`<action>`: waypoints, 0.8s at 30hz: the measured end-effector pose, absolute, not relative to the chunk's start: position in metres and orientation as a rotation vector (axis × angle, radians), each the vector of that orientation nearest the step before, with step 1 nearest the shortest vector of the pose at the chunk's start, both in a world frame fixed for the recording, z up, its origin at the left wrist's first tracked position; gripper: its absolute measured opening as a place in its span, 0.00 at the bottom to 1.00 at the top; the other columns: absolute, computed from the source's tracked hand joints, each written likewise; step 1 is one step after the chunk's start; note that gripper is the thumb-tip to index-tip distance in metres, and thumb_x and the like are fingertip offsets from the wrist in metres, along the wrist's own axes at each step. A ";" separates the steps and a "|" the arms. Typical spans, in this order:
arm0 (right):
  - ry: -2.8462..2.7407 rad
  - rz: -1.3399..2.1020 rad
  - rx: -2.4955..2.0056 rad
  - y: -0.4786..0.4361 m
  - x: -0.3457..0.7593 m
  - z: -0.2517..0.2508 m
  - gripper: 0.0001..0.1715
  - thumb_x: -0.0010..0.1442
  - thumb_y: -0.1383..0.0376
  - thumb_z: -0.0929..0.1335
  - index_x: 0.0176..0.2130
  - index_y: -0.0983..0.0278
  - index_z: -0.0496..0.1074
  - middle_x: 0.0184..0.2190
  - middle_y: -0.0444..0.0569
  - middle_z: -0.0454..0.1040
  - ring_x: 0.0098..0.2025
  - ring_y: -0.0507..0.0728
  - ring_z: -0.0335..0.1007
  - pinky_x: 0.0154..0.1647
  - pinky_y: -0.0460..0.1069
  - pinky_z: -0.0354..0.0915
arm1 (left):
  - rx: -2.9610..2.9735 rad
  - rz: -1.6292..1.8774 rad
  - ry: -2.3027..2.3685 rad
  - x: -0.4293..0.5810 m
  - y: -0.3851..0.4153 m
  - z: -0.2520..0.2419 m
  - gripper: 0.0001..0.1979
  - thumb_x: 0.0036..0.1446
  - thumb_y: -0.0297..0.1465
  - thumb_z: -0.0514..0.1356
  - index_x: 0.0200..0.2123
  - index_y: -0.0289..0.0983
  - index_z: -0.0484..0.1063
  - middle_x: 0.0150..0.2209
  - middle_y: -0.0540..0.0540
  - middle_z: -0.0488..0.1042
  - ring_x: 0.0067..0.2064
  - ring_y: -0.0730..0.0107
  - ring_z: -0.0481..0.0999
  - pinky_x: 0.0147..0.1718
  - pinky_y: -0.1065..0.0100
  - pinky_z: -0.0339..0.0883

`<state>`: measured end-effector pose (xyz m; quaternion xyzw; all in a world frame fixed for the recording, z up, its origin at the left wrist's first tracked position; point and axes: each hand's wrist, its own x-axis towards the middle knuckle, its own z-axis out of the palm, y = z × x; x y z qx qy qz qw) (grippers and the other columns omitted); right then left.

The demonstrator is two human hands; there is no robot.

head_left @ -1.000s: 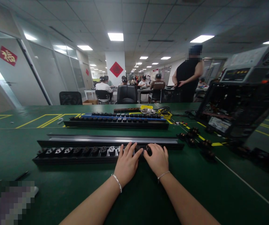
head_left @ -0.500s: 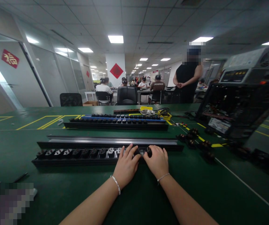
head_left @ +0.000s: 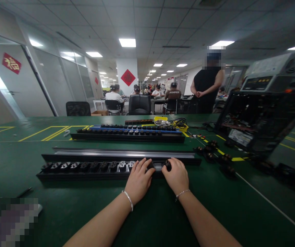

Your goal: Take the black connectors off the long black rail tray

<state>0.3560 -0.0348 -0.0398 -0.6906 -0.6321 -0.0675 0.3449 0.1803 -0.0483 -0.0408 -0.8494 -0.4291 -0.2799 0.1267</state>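
A long black channel (head_left: 85, 177) lies across the near table, with a row of black and white power sockets (head_left: 122, 166) set in it. My left hand (head_left: 139, 180) rests over the row, fingers curled around a black socket (head_left: 150, 165) towards the right part of the channel. Further right, my right hand (head_left: 177, 175) pinches another black socket (head_left: 168, 165) between thumb and fingers, at the channel. A short gap separates the two sockets. My hands hide part of the row and the channel's right end.
Behind lies another long black channel with a shiny inside (head_left: 116, 154). Filled socket strips (head_left: 137, 137) sit farther back. Loose black sockets (head_left: 226, 160) are scattered on the right, near an opened computer case (head_left: 255, 120). A person (head_left: 206, 84) stands beyond the table.
My right hand has shifted slightly right with its black socket, widening the gap to the socket at my left hand. My left hand has stayed nearly in place.
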 end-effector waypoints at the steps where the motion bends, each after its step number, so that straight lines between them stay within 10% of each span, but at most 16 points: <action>1: -1.630 -0.173 -1.799 -0.034 0.357 -0.040 0.21 0.53 0.61 0.62 0.44 0.68 0.72 0.48 0.55 0.71 0.53 0.61 0.61 0.54 0.54 0.56 | -2.472 -0.814 -1.245 0.180 -0.048 -0.041 0.15 0.55 0.27 0.55 0.46 0.44 0.68 0.59 0.47 0.61 0.61 0.59 0.56 0.59 0.50 0.52; 24: -1.510 -0.015 -1.710 -0.033 0.367 -0.048 0.22 0.54 0.58 0.63 0.44 0.67 0.72 0.52 0.58 0.65 0.53 0.61 0.62 0.54 0.54 0.59 | -2.458 -0.831 -1.231 0.181 -0.049 -0.039 0.16 0.54 0.26 0.55 0.46 0.44 0.69 0.59 0.46 0.62 0.61 0.58 0.57 0.58 0.50 0.53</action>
